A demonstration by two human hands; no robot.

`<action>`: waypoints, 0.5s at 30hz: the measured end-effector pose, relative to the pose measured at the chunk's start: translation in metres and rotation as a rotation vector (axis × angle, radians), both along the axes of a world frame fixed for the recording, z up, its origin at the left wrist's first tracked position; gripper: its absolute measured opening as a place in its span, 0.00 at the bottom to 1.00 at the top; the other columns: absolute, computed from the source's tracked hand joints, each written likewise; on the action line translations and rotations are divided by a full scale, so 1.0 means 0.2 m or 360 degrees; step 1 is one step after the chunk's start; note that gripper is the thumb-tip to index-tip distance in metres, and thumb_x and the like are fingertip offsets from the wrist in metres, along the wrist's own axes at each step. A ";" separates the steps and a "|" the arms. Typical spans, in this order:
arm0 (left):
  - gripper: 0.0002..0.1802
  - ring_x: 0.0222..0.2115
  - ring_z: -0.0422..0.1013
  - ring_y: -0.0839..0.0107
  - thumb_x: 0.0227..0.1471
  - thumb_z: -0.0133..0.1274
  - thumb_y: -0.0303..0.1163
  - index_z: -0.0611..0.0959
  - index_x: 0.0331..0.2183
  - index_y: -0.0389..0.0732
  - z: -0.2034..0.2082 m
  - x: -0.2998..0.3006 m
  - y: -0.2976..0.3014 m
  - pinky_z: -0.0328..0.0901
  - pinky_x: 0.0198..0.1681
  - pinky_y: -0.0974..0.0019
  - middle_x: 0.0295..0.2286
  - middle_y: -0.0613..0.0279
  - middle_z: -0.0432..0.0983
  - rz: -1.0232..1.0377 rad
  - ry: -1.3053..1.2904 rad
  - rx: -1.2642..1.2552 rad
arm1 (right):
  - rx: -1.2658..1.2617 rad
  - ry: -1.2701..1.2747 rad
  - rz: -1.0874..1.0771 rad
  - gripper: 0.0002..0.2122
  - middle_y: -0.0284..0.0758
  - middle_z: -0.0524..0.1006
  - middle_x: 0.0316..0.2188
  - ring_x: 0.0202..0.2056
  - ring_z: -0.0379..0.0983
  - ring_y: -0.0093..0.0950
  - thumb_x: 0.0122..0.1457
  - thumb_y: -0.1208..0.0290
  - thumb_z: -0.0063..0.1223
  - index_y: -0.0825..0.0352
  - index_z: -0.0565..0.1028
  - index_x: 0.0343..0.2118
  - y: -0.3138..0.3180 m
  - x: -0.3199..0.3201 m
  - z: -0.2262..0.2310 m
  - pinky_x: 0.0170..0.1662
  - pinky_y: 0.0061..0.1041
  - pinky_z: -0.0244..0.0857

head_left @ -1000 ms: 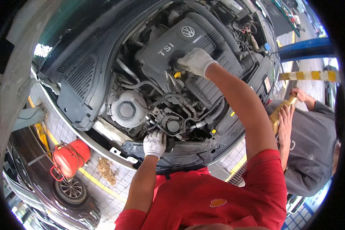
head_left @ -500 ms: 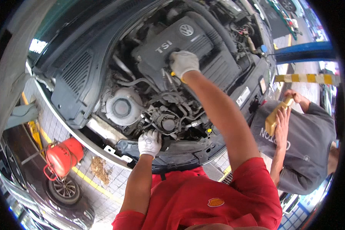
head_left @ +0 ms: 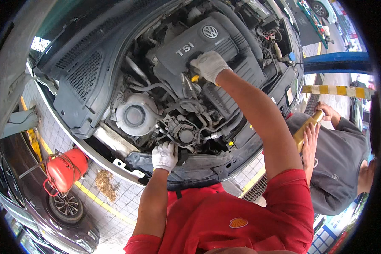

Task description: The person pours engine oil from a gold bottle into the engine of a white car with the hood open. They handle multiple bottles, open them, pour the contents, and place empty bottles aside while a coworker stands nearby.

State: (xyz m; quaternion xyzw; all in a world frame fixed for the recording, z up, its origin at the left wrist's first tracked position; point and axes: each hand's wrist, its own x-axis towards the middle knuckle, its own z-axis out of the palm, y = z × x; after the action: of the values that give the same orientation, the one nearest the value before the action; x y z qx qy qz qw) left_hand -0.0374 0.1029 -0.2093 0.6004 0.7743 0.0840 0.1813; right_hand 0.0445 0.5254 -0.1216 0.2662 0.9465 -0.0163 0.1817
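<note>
My right hand (head_left: 211, 67), in a white knit glove, is over the near edge of the dark plastic engine cover (head_left: 178, 44). Its fingers are bent and closed around a spot they hide; what they grip cannot be made out. Just below them sits the yellow dipstick handle (head_left: 194, 78). My left hand (head_left: 164, 156), gloved alike, lies on the front edge of the engine bay with fingers stretched forward and holding nothing. Ahead of it are a round whitish reservoir (head_left: 135, 115) and a round metal engine part (head_left: 186, 136).
At the right a co-worker in grey holds a gold-coloured container (head_left: 304, 131). A blue lift arm (head_left: 336, 62) and a yellow-white striped bar (head_left: 338, 91) extend there. On the left stand a red tank (head_left: 65, 170) and a dark parked car (head_left: 34, 203).
The view has shifted slightly. My right hand has turned a little at the same spot, its wrist moving rightward. The left hand stays on the front edge.
</note>
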 end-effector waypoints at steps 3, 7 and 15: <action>0.13 0.34 0.80 0.53 0.61 0.57 0.44 0.85 0.37 0.46 -0.01 -0.01 0.00 0.72 0.40 0.48 0.33 0.56 0.82 -0.0006 -0.0011 0.0009 | 0.0204 0.0029 0.0013 0.13 0.36 0.85 0.49 0.52 0.82 0.37 0.68 0.67 0.52 0.57 0.86 0.49 -0.05 -0.03 -0.05 0.53 0.36 0.77; 0.13 0.34 0.80 0.53 0.59 0.58 0.43 0.86 0.38 0.46 0.01 0.00 0.00 0.72 0.40 0.48 0.33 0.56 0.83 0.0021 0.0000 0.0052 | 0.0206 0.0029 -0.0098 0.13 0.36 0.87 0.44 0.50 0.84 0.37 0.66 0.71 0.51 0.60 0.86 0.45 -0.06 -0.09 -0.01 0.48 0.39 0.79; 0.13 0.36 0.80 0.52 0.60 0.57 0.44 0.86 0.37 0.46 0.01 -0.01 0.00 0.72 0.42 0.48 0.34 0.55 0.82 0.0026 -0.0023 -0.0028 | 0.0010 0.0172 -0.1238 0.14 0.50 0.85 0.46 0.52 0.83 0.46 0.64 0.69 0.49 0.69 0.84 0.45 -0.10 -0.20 -0.10 0.51 0.40 0.78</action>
State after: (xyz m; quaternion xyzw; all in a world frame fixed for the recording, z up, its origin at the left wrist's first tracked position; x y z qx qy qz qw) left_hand -0.0389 0.1036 -0.2071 0.5918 0.7786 0.0829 0.1914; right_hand 0.0041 0.5047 -0.1423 0.6044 0.7832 -0.0949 0.1109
